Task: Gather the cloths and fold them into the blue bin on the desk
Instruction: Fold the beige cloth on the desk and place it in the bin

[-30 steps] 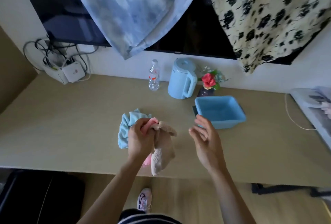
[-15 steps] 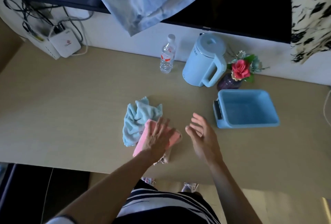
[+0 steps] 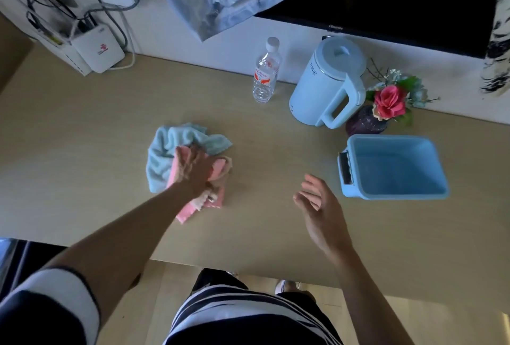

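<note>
Hands: left hand [image 3: 193, 170] flat on the cloth pile; right hand [image 3: 320, 203] open, holding nothing, hovering over the table [image 3: 82, 179].

Left to right: light blue cloth [image 3: 162, 151] crumpled at the pile's far-left side; pink cloth [image 3: 187, 212] and beige cloth [image 3: 205, 197] under the left palm, fingers spread and pressing down, no closed grip apparent; left arm extended forward; right hand palm turned inward, fingers loosely curled, between pile and blue bin [image 3: 392, 168]; bin empty, well apart from the pile. Judgement: gathering step, folding not begun; next move calls for separating one cloth with both hands.
</note>
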